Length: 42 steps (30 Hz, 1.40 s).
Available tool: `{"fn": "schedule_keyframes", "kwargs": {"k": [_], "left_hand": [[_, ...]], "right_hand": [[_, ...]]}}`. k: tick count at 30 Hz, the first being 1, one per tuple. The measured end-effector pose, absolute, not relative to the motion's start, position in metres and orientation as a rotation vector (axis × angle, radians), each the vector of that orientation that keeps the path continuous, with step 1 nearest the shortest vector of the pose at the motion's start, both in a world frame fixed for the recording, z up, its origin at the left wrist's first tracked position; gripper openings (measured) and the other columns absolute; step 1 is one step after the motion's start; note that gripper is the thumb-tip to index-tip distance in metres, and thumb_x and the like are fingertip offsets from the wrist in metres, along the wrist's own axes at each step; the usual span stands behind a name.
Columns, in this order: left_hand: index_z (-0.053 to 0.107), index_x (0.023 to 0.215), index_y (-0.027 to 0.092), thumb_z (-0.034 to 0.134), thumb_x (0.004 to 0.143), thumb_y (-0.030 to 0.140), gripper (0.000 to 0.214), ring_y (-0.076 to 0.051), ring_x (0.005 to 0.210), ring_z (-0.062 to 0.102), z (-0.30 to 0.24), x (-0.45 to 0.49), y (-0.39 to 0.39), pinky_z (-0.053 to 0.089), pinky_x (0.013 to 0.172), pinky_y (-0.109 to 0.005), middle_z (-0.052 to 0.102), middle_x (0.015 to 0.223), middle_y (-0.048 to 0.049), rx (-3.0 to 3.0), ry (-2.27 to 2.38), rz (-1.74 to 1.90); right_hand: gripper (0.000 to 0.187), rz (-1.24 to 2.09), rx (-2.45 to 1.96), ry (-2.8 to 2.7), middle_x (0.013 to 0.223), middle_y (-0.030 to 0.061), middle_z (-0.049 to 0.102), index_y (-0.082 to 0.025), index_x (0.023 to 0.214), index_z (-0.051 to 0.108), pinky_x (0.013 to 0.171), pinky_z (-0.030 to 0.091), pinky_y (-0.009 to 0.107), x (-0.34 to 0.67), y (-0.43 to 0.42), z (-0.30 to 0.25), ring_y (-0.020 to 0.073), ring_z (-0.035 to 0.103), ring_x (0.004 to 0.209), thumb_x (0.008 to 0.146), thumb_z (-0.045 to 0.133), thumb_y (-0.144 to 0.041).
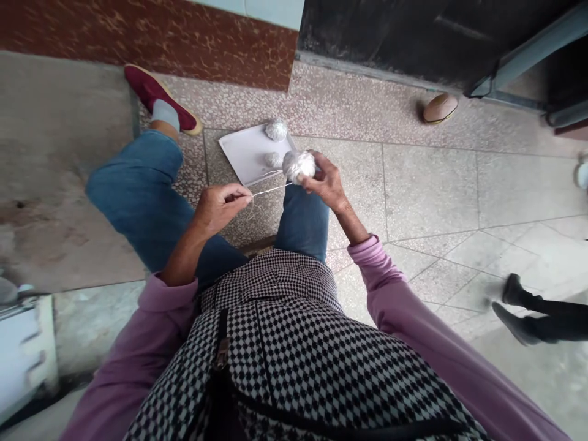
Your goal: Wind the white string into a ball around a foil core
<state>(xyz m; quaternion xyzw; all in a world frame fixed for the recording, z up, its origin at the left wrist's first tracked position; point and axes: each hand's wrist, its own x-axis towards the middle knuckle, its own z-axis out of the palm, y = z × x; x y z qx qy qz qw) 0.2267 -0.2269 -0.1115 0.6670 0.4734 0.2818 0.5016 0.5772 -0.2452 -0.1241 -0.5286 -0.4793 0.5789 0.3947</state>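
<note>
My right hand (327, 182) is closed around a white ball of thread (299, 166), held above my knees. My left hand (221, 205) pinches the thread strand (272, 189), which runs taut from its fingertips to the ball. On the floor beyond lies a white sheet (245, 154) with two more white thread balls (276, 129) on it, one at its far corner and one partly behind the held ball.
I sit with blue-jeaned legs (138, 190) stretched out, a red shoe (158, 95) near the wall. A brown oval object (440, 108) lies by the dark doorway. Another person's dark shoes (519, 309) stand at the right. A white object (22, 349) is at the lower left.
</note>
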Motion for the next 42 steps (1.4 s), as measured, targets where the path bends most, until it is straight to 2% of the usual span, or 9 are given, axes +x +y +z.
{"fn": "schedule_keyframes", "kwargs": {"k": [7,12,16,24,27,29,31,35,42], "left_hand": [[0.082,0.092,0.024,0.093,0.093,0.042,0.021,-0.020,0.069,0.064,-0.125,0.219,-0.229,0.050,0.066,-0.030,0.078,0.080,-0.0037,1.487,1.197,0.660],[0.083,0.090,0.023,0.089,0.090,0.031,0.009,-0.016,0.057,0.056,-0.131,0.215,-0.233,0.045,0.058,-0.029,0.080,0.078,-0.0027,1.376,1.356,0.621],[0.082,0.089,0.023,0.088,0.093,0.029,0.009,-0.017,0.058,0.062,-0.140,0.215,-0.236,0.050,0.060,-0.029,0.082,0.081,-0.0034,1.337,1.451,0.721],[0.083,0.090,0.023,0.094,0.096,0.042,0.022,-0.019,0.066,0.072,-0.149,0.204,-0.241,0.060,0.069,-0.030,0.080,0.078,-0.0019,1.296,1.499,0.834],[0.086,0.090,0.023,0.095,0.094,0.042,0.021,-0.018,0.062,0.068,-0.149,0.207,-0.241,0.056,0.066,-0.031,0.078,0.075,-0.0018,1.299,1.446,0.832],[0.089,0.091,0.023,0.092,0.094,0.041,0.019,-0.017,0.060,0.064,-0.148,0.209,-0.240,0.055,0.064,-0.032,0.080,0.076,-0.0031,1.297,1.391,0.826],[0.092,0.093,0.021,0.089,0.096,0.041,0.020,-0.017,0.061,0.063,-0.146,0.210,-0.238,0.055,0.064,-0.033,0.082,0.079,-0.0048,1.301,1.346,0.826],[0.092,0.094,0.020,0.087,0.099,0.039,0.020,-0.016,0.061,0.060,-0.140,0.209,-0.237,0.055,0.066,-0.034,0.085,0.083,-0.0052,1.340,1.335,0.831],[0.091,0.087,0.021,0.094,0.087,0.026,0.005,-0.020,0.073,0.068,-0.130,0.211,-0.242,0.055,0.073,-0.034,0.086,0.083,-0.0034,1.475,1.382,0.834]], "right_hand": [[0.074,1.501,-1.218,-0.693,0.101,0.0035,0.081,-0.026,0.124,0.071,0.070,0.075,0.026,0.576,-0.244,-0.111,0.0204,0.082,0.085,0.094,0.113,-0.079],[0.051,1.692,-1.104,-0.388,0.120,0.0066,0.088,-0.028,0.138,0.072,0.063,0.073,0.024,0.554,-0.246,-0.104,0.0235,0.089,0.096,0.118,0.092,-0.072],[0.062,1.756,-1.053,-0.291,0.143,0.0160,0.088,-0.028,0.154,0.071,0.060,0.073,0.029,0.538,-0.246,-0.081,0.0311,0.093,0.108,0.119,0.085,-0.077],[0.082,1.465,-0.811,-0.430,0.116,0.0055,0.084,-0.035,0.137,0.074,0.058,0.071,0.031,0.565,-0.233,-0.022,0.0267,0.081,0.089,0.095,0.094,-0.102],[0.078,1.363,-0.684,-0.385,0.107,0.0047,0.083,-0.038,0.134,0.077,0.055,0.067,0.030,0.588,-0.228,-0.004,0.0262,0.075,0.084,0.097,0.091,-0.105],[0.073,1.340,-0.479,-0.261,0.109,0.0065,0.085,-0.041,0.143,0.082,0.063,0.070,0.034,0.610,-0.229,0.010,0.0295,0.077,0.096,0.105,0.079,-0.104],[0.076,1.371,-0.268,-0.069,0.115,0.0086,0.088,-0.047,0.154,0.085,0.086,0.076,0.044,0.636,-0.234,0.027,0.0356,0.077,0.127,0.107,0.064,-0.103],[0.085,1.327,-0.021,0.304,0.124,0.0090,0.094,-0.056,0.165,0.083,0.137,0.059,0.071,0.665,-0.248,0.058,0.0400,0.044,0.187,0.096,0.069,-0.104],[0.080,1.190,-0.348,0.226,0.133,0.0051,0.097,-0.066,0.172,0.081,0.139,0.064,0.071,0.639,-0.246,0.068,0.0405,0.048,0.193,0.100,0.085,-0.100]]}}
